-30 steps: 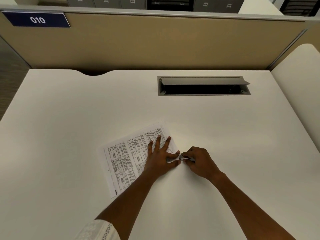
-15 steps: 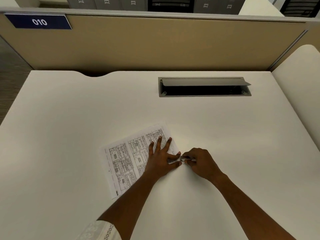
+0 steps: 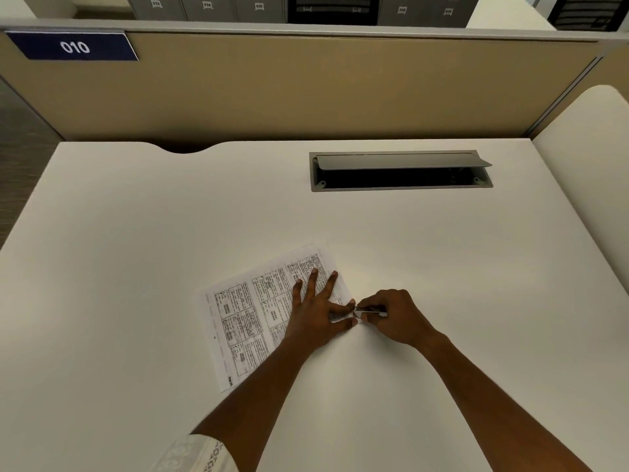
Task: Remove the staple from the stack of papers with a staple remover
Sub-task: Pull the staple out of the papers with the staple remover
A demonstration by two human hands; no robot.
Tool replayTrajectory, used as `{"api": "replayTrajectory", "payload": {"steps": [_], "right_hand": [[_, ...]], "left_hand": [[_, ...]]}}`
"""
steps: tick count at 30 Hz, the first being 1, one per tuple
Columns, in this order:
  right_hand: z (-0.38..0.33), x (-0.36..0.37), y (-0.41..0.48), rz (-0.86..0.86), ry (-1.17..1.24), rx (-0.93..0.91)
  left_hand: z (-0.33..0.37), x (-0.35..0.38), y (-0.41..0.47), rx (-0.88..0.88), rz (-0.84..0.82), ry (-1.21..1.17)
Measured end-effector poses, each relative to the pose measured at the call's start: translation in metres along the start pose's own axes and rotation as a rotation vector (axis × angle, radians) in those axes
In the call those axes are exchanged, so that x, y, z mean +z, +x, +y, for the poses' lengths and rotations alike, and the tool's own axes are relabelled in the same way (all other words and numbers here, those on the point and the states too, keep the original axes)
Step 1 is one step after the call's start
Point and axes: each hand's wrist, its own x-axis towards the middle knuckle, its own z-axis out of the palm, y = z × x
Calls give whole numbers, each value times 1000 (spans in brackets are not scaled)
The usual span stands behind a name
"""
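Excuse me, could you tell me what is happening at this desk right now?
A person is working on a stack of papers that lies on a white desk. The left hand presses flat on the sheets with its fingers spread. The right hand holds a small metal staple remover with its tip at the papers' near right corner, beside the left thumb. The staple is too small to make out, so I cannot tell whether it is out.

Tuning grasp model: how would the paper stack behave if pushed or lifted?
Likely floppy: the stack of papers looks thin, flat on the desk. Probably slides easily on that smooth top; the left hand presses it flat.
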Motion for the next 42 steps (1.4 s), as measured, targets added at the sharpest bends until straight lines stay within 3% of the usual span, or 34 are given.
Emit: {"api": "replayTrajectory", "payload": {"steps": [4, 10, 19, 27, 35, 42], "right_hand": [[-1, -1, 2, 1, 3, 32], [0, 8, -12, 48, -168, -89], [-1, 5, -4, 61, 9, 51], [4, 4, -14, 142, 43, 60], [-1, 13, -25, 147, -154, -57], [-6, 14, -18, 110, -132, -98]], "left_hand": [[0, 0, 0, -2, 17, -20], [0, 1, -1, 7, 41, -2], [-1, 3, 0, 2, 38, 27], [-2, 4, 0, 0, 48, 2], [-4, 2, 0, 29, 26, -33], [-4, -2, -2, 51, -6, -18]]}}
